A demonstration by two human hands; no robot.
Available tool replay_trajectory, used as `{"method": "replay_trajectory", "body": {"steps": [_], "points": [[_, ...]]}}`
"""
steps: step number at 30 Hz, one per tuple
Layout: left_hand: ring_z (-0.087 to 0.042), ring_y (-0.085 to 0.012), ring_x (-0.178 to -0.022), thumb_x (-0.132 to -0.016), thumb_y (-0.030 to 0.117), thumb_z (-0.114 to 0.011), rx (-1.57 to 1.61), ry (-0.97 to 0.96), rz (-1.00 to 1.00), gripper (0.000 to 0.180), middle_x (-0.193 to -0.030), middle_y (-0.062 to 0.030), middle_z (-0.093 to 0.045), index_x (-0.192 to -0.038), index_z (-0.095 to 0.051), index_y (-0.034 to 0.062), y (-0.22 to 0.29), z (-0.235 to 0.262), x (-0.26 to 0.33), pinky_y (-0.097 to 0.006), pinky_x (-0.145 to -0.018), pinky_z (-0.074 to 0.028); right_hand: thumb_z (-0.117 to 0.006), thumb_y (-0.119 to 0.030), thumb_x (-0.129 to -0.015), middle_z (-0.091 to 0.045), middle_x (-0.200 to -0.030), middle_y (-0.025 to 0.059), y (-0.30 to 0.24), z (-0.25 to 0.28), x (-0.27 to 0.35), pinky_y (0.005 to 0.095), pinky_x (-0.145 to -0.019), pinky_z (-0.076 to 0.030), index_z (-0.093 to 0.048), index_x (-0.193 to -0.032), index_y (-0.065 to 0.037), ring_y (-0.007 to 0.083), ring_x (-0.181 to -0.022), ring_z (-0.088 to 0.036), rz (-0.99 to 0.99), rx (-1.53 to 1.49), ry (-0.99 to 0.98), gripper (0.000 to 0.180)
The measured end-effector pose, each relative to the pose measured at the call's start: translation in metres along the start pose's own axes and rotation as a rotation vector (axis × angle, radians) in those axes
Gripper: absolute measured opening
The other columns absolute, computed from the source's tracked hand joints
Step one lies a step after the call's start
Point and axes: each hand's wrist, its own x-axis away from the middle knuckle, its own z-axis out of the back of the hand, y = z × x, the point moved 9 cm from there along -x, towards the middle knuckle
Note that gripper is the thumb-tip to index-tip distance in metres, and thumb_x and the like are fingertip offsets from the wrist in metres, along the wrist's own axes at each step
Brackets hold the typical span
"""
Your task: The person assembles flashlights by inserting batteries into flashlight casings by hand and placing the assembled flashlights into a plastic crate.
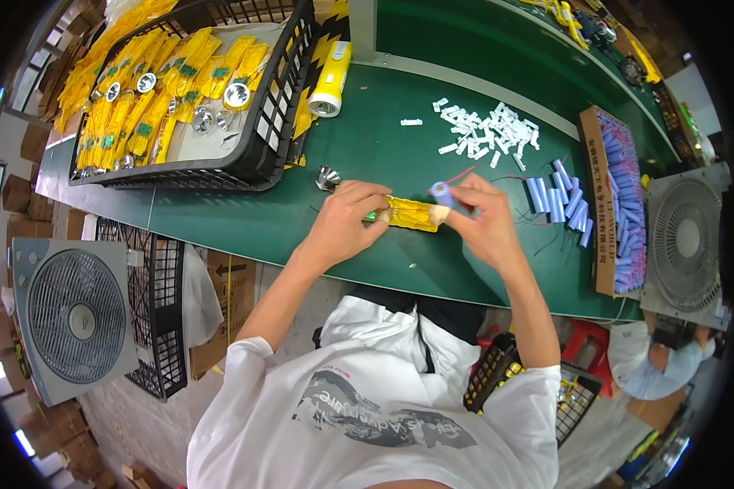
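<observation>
Over the green tabletop, my left hand (352, 213) is closed on the left end of a yellow flashlight casing half (411, 214), its open inside facing up. A small green part shows by my left fingertips. My right hand (485, 218) grips a blue cylindrical battery cell (441, 195) with a red wire, just above the casing's right end. One right finger wears a pale cover and is at the casing's edge. A silver reflector (328, 178) lies just beyond my left hand.
At the far left, a black basket (273, 106) holds yellow casings and reflectors. Beside it lies a yellow flashlight (331, 80). White small parts (497, 130) are heaped at the back, loose blue cells (556, 196) to the right. A cardboard box (602, 220) of cells stands near a fan (683, 236).
</observation>
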Motion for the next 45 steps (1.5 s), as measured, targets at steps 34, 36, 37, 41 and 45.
{"method": "replay_trajectory", "body": {"steps": [34, 36, 37, 41, 45], "points": [[-0.070, -0.0278, -0.098, -0.082, 0.009, -0.081, 0.088, -0.040, 0.004, 0.022, -0.111, -0.0087, -0.076, -0.102, -0.076, 0.0031, -0.009, -0.001, -0.001, -0.040, -0.088, -0.052, -0.077, -0.017, -0.087, -0.072, -0.098, -0.0023, -0.024, -0.051, 0.016, 0.0372, -0.074, -0.048, -0.078, -0.119, -0.018, 0.0189, -0.084, -0.064, 0.473, 0.578, 0.020, 0.032], [-0.069, -0.0276, -0.096, -0.082, 0.012, -0.082, 0.073, -0.049, -0.027, 0.021, -0.108, -0.0078, -0.074, -0.101, -0.076, 0.0036, -0.004, -0.003, -0.003, -0.041, -0.087, -0.052, -0.077, -0.019, -0.087, -0.072, -0.087, 0.0006, -0.022, -0.049, 0.014, 0.0388, -0.072, -0.051, -0.076, -0.121, -0.017, 0.0214, -0.077, -0.067, 0.431, 0.503, 0.026, 0.034], [-0.068, -0.0278, -0.095, -0.081, 0.011, -0.082, 0.049, -0.062, -0.023, 0.024, -0.108, -0.0078, -0.074, -0.103, -0.076, 0.0043, -0.006, -0.004, -0.001, -0.040, -0.086, -0.052, -0.077, -0.019, -0.087, -0.072, -0.087, 0.0006, -0.027, -0.049, 0.014, 0.0388, -0.072, -0.051, -0.076, -0.121, -0.017, 0.0214, -0.077, -0.067, 0.427, 0.523, 0.037, 0.034], [-0.067, -0.0274, -0.093, -0.080, 0.011, -0.084, -0.031, -0.048, -0.003, 0.026, -0.107, -0.0072, -0.074, -0.104, -0.077, 0.0055, -0.009, 0.000, 0.003, -0.039, -0.085, -0.052, -0.079, -0.023, -0.085, -0.077, -0.087, 0.0069, -0.018, -0.048, -0.012, 0.0418, -0.073, -0.057, -0.074, -0.119, -0.014, 0.0275, -0.078, -0.074, 0.166, 0.419, -0.120, 0.036], [-0.067, -0.0273, -0.094, -0.081, 0.013, -0.084, -0.034, -0.023, -0.044, 0.024, -0.108, -0.0074, -0.074, -0.103, -0.078, 0.0053, -0.002, 0.001, 0.002, -0.039, -0.083, -0.053, -0.078, -0.029, -0.087, -0.079, -0.094, 0.0093, 0.001, -0.006, -0.078, 0.0434, -0.075, -0.060, -0.076, -0.112, -0.011, 0.0344, -0.084, -0.075, 0.116, 0.211, 0.020, 0.031]]}}
